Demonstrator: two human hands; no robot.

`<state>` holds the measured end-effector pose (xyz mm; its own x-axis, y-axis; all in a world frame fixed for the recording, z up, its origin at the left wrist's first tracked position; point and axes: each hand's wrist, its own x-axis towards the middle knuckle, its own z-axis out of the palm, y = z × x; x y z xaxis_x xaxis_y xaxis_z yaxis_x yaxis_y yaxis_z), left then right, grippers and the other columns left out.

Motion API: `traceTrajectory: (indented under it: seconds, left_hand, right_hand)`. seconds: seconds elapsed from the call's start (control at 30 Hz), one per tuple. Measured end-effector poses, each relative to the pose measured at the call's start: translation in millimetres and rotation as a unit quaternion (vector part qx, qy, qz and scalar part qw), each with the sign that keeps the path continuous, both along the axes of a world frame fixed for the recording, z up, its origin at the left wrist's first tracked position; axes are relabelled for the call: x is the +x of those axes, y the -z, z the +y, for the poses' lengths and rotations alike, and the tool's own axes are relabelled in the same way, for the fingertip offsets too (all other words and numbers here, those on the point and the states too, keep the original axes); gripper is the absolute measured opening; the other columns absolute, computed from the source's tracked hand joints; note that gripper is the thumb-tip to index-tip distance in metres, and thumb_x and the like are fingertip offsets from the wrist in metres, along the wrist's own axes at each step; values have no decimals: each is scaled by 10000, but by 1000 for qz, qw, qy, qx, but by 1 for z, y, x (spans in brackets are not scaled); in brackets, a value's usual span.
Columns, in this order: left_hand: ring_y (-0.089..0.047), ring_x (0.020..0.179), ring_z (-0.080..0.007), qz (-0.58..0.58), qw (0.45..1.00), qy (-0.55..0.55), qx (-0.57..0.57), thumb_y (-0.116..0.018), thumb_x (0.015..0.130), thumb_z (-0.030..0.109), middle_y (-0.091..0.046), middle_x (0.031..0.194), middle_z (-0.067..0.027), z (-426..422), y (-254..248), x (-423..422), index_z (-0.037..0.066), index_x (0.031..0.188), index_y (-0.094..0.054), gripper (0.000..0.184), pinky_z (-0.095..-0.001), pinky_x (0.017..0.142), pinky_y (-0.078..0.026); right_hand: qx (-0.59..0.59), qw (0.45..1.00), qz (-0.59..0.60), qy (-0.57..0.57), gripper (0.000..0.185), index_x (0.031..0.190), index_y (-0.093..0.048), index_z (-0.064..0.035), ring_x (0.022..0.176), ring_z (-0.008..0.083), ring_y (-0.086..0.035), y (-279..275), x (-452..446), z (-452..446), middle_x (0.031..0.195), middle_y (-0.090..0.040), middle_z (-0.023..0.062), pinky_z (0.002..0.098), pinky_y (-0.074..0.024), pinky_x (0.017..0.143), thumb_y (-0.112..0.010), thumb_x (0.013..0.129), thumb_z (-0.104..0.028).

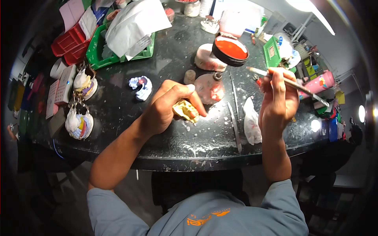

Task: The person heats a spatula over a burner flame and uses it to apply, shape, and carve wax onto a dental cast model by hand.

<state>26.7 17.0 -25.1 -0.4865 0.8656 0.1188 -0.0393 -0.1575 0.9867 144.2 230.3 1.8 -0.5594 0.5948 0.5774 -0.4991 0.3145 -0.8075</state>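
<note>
In the head view, I take the glass bottle with the dark cap as the landmark on the counter. The yellow piece, which looks like a small dental cast, is on the near-left side of this bottle. The left hand is the nearer one: its fingers are curled closely and hold the piece, though the hand covers part of it, so I cannot see every contact. The visible part of the piece has its long axis slanting, from far-left to near-right, and the narrower end points to the near-right.

The right hand is to the right of the bottle, well apart from the piece. Its fingers are narrow, pinched around a slim tool. The long axis of this tool also runs from far-left to near-right. Its pale tip points far-left, to the far-right of the bottle, near the red dish.

In my judgement, the relation that counts is between this tip and the yellow piece: from the tip, the piece lies leftward and nearer to the person, with the bottle between.
</note>
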Motion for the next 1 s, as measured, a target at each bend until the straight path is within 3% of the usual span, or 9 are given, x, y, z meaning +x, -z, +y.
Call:
traceTrajectory:
  seconds: [0.1,0.13,0.2,0.33,0.53,0.77,1.0]
  left_hand:
    - [-595,615,-166,-31,999,-23,16,-360,949,329,-655,678,-152,3,3,4,-110,791,-711,585,-267,618,-453]
    - [-610,643,-178,-28,999,-25,19,-384,936,322,-660,704,-156,1,3,4,-113,803,-709,559,-274,647,-467]
    - [-629,680,-157,-38,998,-23,47,-406,952,279,-682,725,-138,1,8,4,-102,827,-713,505,-262,670,-483]
    - [-644,720,-154,15,997,-43,55,-427,947,222,-699,778,-141,1,4,10,-100,848,-705,436,-265,707,-499]
    - [-652,789,-158,9,998,-24,61,-423,950,219,-701,866,-163,1,5,12,-103,861,-689,427,-276,745,-511]
    - [-665,837,-185,33,997,-18,65,-421,946,229,-707,914,-186,1,5,13,-116,887,-681,435,-299,782,-522]
    - [-675,847,-209,61,996,-21,65,-422,935,222,-702,898,-194,2,5,12,-119,869,-686,436,-311,792,-527]
  right_hand:
    - [9,992,38,-117,98,1005,-543,3,779,151,-589,14,14,-43,804,-633,73,290,-489,751,-619,957,-34]
    - [61,989,46,-127,123,1006,-530,5,805,174,-600,20,14,-43,803,-637,84,324,-498,790,-633,948,-27]
    - [118,977,80,-157,144,1006,-516,10,792,184,-602,27,12,-47,792,-631,91,375,-511,838,-640,945,-30]
    - [103,973,87,-189,159,1006,-503,16,732,179,-591,35,14,-56,767,-601,90,443,-531,874,-641,938,-23]
    - [81,974,90,-191,147,1001,-518,29,705,176,-579,38,17,-60,779,-574,97,445,-537,850,-640,926,-3]
    - [125,972,100,-175,183,999,-534,41,813,260,-643,40,13,-55,839,-585,112,396,-540,804,-682,894,19]
    - [142,970,97,-170,232,1000,-538,37,865,267,-669,42,13,-53,868,-594,116,350,-548,755,-722,859,41]
